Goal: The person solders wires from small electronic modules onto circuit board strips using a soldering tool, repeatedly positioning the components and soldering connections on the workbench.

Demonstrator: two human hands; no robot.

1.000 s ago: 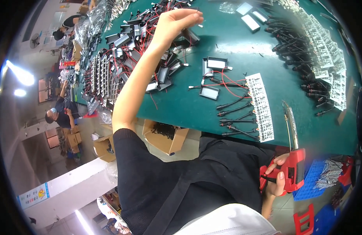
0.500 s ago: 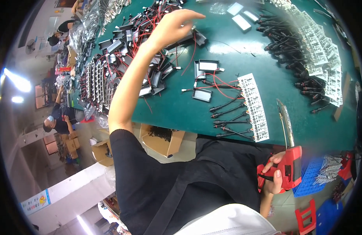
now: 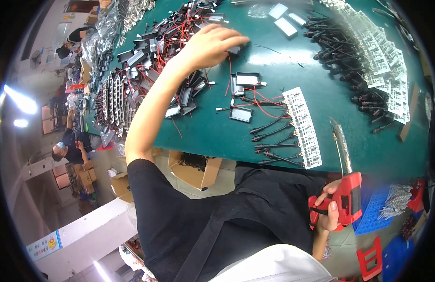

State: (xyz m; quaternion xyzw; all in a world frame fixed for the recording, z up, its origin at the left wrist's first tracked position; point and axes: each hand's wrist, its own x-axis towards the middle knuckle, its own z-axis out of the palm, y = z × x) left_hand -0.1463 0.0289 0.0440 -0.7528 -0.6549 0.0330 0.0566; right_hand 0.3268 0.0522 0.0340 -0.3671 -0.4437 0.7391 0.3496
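Observation:
My left hand [image 3: 209, 48] reaches over the near right edge of a heap of small black cases with red wires [image 3: 165, 44]. Its fingers curl over a black case [image 3: 235, 50], partly hidden beneath them; a red wire hangs from that case. At the lower right my right hand [image 3: 329, 207] is closed round the handle of a red soldering gun [image 3: 350, 199]. The gun's long metal tip points up over the table edge. Between the hands lies a white circuit board strip [image 3: 303, 129] with black cable leads [image 3: 274, 136]. Open black cases [image 3: 241, 114] with red wires sit beside it.
The green table [image 3: 203, 136] carries a stack of white board strips with black leads [image 3: 391, 80] at right. White blocks [image 3: 285, 27] lie at the far side. A cardboard box [image 3: 210, 171] and a blue crate [image 3: 372, 211] stand below the edge. Another person [image 3: 74, 145] works at left.
My left hand has come down and nearer, its fingers now over the black case. The case's red wire has shifted to the right. My right hand and the soldering gun hardly move.

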